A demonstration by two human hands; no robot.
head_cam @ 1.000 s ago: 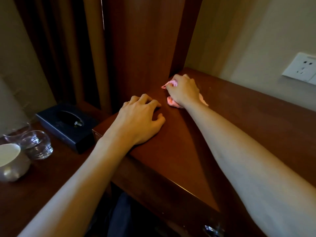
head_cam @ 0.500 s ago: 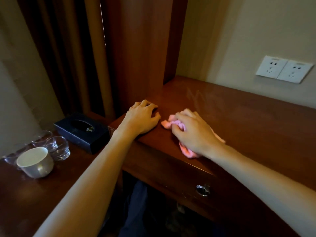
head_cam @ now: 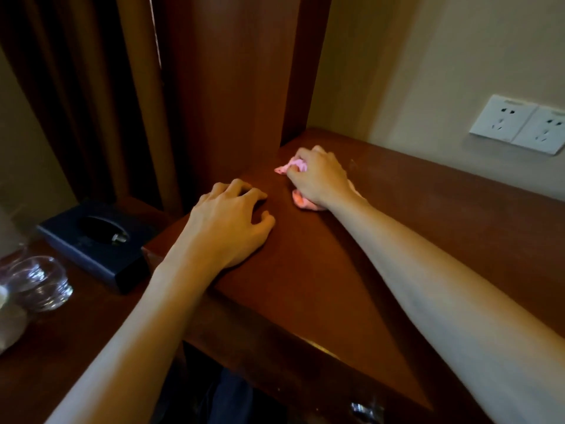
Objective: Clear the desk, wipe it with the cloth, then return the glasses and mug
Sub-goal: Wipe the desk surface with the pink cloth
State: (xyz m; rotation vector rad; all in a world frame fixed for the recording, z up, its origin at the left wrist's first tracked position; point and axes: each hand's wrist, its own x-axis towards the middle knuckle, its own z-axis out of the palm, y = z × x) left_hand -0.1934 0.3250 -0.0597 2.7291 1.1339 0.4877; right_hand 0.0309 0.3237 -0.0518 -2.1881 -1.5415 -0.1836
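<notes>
Right hand (head_cam: pixel 318 177) bunched round pink cloth (head_cam: pixel 301 203), far on worktop (head_cam: pixel 305 270); left hand (head_cam: pixel 227 228) spread flat. Cloth soft, light: grip bunched, press down

Reads as a hotel or guest room, dimly lit. Built-in dark reddish wood counter (head_cam: pixel 443 215) set against a plain beige wall, with a matching wood upright panel (head_cam: pixel 238 87), a lower side ledge (head_cam: pixel 76 347) at left, and a metal drawer pull (head_cam: pixel 367 408) at the front edge. Double white wall socket (head_cam: pixel 519 123) sits just above the counter; heavy brown curtain (head_cam: pixel 76 87) hangs at left; on the ledge stand a dark tissue box (head_cam: pixel 94 243) and clear drinking glasses (head_cam: pixel 39 283), typical guest amenities.
</notes>
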